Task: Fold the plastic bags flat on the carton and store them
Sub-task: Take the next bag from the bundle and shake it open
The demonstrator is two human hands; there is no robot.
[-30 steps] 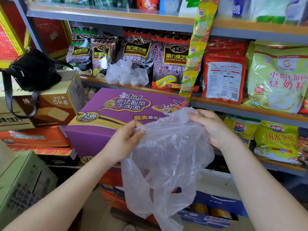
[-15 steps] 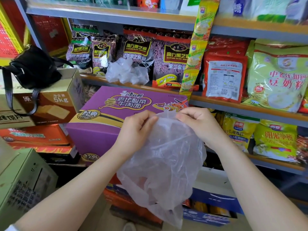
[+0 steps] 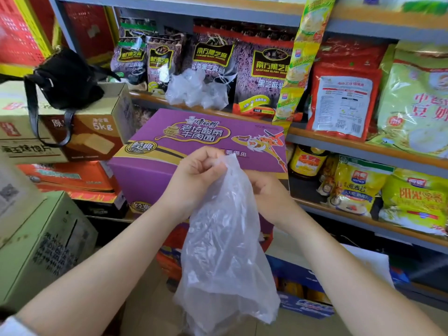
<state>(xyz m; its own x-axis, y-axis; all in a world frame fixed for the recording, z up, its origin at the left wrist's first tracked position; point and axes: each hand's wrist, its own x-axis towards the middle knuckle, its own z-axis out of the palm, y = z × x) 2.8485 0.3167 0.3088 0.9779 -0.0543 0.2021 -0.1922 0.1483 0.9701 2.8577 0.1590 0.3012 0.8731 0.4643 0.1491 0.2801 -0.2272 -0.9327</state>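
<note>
The plastic bag is hanging down in the air in front of the purple carton. It is thin and see-through, and it is not lying on the carton. Its top is bunched up near the front edge of the carton's lid, and its wrinkly bottom is dangling low between the two arms.

The left hand is pinching the top of the bag with curled fingers. The right hand is sitting just behind the bag, close to the left hand. The bag is covering its fingers, so it is hard to tell if that hand is gripping the bag or only touching it.

The purple carton is sitting on top of other boxes, right up against the shelf. A little pile of crumpled plastic bags is lying on the shelf behind the carton, in front of the dark snack packs. A black handbag is resting on a brown box to the left, and its strap is hanging down the side. A green box is standing lower down on the left. Yellow and green food packs are filling the shelves on the right.
</note>
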